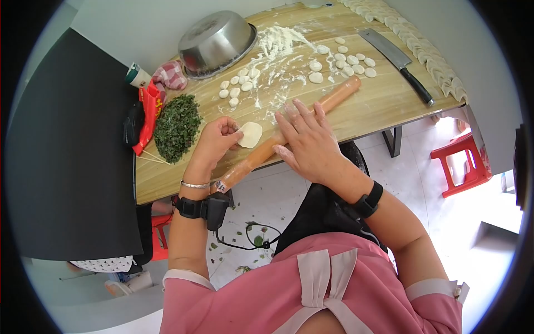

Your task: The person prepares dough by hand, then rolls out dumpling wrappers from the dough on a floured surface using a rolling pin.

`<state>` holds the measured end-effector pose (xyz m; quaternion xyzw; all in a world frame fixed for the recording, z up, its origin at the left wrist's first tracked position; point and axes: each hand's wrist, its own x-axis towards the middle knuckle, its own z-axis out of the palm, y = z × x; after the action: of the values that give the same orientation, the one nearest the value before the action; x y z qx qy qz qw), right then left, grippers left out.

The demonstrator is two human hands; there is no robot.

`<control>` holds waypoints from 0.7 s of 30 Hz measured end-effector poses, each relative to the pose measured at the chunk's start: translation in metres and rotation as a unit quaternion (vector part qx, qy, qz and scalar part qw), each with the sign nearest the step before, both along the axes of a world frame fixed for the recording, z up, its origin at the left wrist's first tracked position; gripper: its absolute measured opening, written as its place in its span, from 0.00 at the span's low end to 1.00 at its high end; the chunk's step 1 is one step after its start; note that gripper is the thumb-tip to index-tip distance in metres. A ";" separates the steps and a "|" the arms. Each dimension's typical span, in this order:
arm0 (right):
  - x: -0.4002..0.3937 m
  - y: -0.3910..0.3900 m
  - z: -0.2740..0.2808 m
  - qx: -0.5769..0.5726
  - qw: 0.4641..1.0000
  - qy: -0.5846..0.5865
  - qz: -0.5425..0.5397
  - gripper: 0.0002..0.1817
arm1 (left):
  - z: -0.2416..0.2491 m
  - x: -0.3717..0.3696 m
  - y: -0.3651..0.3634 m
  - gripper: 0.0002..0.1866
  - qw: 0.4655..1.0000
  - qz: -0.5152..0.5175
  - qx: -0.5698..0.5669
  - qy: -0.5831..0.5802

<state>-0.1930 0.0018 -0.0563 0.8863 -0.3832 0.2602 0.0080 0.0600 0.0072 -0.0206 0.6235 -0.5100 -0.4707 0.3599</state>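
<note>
A flattened round dough wrapper (251,135) is pinched at its left edge between the thumb and fingers of my left hand (221,138). My right hand (307,136) lies with fingers spread on top of a long wooden rolling pin (339,94), which runs diagonally across the table's front edge. The wrapper is just left of the pin. Several small dough discs (234,93) sit behind my left hand, and another group of them (347,64) lies further back on the right.
On the wooden table (384,111) are an upturned metal bowl (214,42), scattered flour (278,44), chopped greens (177,128), a red bag (148,117), a checked cloth (171,75) and a cleaver (389,49). Rows of dumplings (423,50) line the right edge. A red stool (461,164) stands right.
</note>
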 end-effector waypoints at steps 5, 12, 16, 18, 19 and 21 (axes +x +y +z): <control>0.025 -0.026 0.012 0.041 0.999 0.033 -0.005 0.35 | 0.005 0.006 -0.011 0.07 0.994 -0.042 0.009 -0.097; 0.071 -0.071 0.020 0.061 0.990 0.120 -0.032 0.35 | 0.011 0.001 -0.025 0.10 0.991 -0.036 0.010 -0.125; 0.078 -0.078 0.021 0.081 0.990 0.116 -0.028 0.35 | 0.007 0.002 -0.031 0.10 0.979 -0.072 -0.050 -0.182; 0.072 -0.072 0.019 0.064 0.992 0.101 -0.035 0.35 | 0.010 -0.001 -0.031 0.09 0.983 -0.057 -0.010 -0.172; 0.066 -0.065 0.017 0.062 0.992 0.102 -0.036 0.35 | 0.009 -0.001 -0.031 0.09 0.983 -0.058 -0.012 -0.171; 0.048 -0.045 0.012 0.052 0.997 0.052 -0.032 0.37 | 0.005 0.000 -0.031 0.09 0.956 -0.113 -0.043 -0.267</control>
<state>-0.1448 -0.0432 -0.0444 0.8850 -0.4235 0.1934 -0.0099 0.0602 -0.0239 -0.0156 0.6489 -0.6743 -0.3024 0.1809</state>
